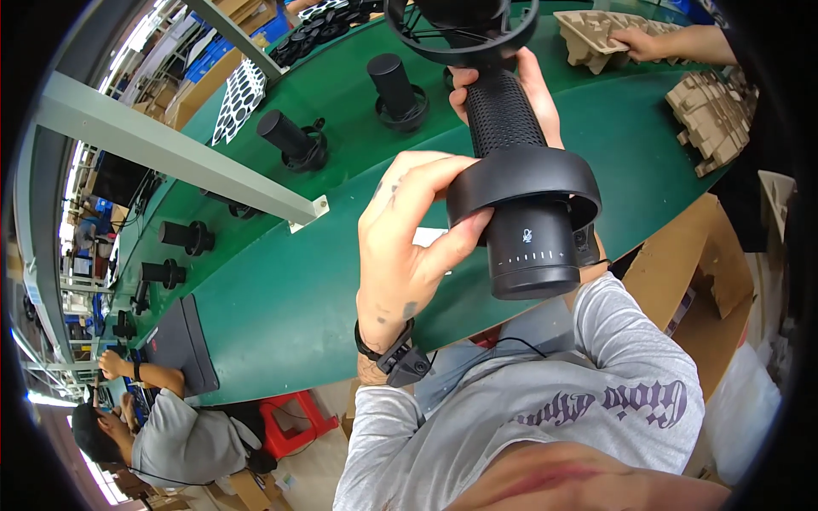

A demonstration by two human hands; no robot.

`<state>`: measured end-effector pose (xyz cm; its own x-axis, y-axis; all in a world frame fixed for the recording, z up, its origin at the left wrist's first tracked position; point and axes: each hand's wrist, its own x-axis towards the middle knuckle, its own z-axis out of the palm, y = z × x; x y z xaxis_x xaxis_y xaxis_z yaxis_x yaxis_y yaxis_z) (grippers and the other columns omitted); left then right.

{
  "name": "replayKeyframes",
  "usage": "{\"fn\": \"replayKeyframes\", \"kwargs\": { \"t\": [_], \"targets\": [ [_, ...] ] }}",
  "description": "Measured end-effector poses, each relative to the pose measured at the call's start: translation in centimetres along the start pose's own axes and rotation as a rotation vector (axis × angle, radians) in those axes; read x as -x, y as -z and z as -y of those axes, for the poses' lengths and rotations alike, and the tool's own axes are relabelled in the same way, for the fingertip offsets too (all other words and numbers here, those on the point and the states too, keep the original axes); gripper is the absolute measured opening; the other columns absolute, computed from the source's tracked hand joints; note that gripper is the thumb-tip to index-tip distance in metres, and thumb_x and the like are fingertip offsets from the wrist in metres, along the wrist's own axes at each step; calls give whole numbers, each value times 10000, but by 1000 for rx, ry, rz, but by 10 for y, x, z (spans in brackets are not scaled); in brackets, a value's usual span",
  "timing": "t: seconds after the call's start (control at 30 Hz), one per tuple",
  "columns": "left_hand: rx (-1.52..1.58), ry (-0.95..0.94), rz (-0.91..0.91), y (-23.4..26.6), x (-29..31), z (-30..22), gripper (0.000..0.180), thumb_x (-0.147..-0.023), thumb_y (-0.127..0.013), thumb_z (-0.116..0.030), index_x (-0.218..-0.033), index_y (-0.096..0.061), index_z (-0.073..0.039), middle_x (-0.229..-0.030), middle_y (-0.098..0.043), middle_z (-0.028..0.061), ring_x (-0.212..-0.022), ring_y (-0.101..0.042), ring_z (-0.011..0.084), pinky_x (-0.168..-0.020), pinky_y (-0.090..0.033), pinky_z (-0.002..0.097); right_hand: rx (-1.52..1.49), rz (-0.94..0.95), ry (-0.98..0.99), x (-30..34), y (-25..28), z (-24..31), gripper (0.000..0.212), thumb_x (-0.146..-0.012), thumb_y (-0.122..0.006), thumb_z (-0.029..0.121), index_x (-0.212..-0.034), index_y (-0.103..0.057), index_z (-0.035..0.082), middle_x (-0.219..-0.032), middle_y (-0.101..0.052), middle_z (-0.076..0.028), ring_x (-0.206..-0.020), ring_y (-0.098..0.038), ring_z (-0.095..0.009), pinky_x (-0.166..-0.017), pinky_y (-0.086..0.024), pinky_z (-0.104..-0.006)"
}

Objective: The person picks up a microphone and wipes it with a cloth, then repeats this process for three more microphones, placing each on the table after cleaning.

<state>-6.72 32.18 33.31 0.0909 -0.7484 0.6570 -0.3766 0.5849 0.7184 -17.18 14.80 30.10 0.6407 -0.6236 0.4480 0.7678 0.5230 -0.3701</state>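
Note:
A black desktop microphone [511, 119] is held up over the green work table [273, 307], tilted, with its mesh part toward the far side. Its smooth end, bearing a small white microphone mark and a row of ticks, points toward me. Around the body runs a wide black ring. My left hand [400, 230] closes on that ring from the left, thumb against the near side. Farther up, my right hand [537, 94] wraps the body from behind, just below the round black base [464, 51]; part of its palm is hidden by the microphone.
Several similar microphones [392, 85] stand or lie along the table's far side. A slanting metal post [179, 145] crosses at left. Another person's hand [639, 43] grips a moulded pulp tray [588, 43]; a second pulp tray [711, 119] and cardboard box [682, 264] are at right.

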Motion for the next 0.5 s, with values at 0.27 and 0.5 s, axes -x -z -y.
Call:
{"fn": "replayKeyframes", "kwargs": {
  "t": [0.27,0.5],
  "targets": [
    [-93,-250,-214,-2,4,10,427,-754,-650,104,-1156,-563,-12,-1034,-616,188,-781,-632,171,-629,-510,241,-114,-97,-69,-3,3,-13,433,-981,-453,400,-1096,-557,-4,-998,-583,-136,-869,-561,-200,-766,-505,-347],
    [-416,-527,-190,5,3,3,261,-652,-743,94,-894,-716,1,-1114,-599,215,-898,-675,311,-709,-622,339,-32,-60,-18,-1,1,-4,548,-983,-452,414,-1225,-466,-77,-1066,-540,-184,-889,-557,-199,-792,-501,-341]
  ]
}}
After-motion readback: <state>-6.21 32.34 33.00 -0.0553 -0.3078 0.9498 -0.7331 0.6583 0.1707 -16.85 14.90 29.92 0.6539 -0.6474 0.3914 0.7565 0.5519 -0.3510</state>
